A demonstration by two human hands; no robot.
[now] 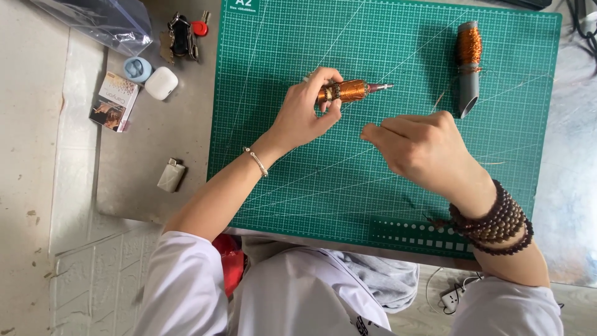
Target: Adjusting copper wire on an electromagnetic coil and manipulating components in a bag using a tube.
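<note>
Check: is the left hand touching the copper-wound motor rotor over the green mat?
Touching. The head view shows the left hand with its fingers wrapped around the copper-wound rotor, thumb and fingertips overlapping one end, no gap visible.

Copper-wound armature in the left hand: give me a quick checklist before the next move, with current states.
1. Left hand grips the copper-wound armature: ok, its fingers wrap the near end and the shaft tip points right.
2. Armature held over the green cutting mat: ok.
3. Right hand pinching a wire: cannot tell, the fingers are closed but any strand is too thin to see.
4. Wire path from the right hand to the armature: cannot tell.
5. Grey tube with copper wire spool apart from both hands: ok, it lies at the mat's far right.
6. Items left of the mat, white earbud case and small box, off the mat: ok.
</note>
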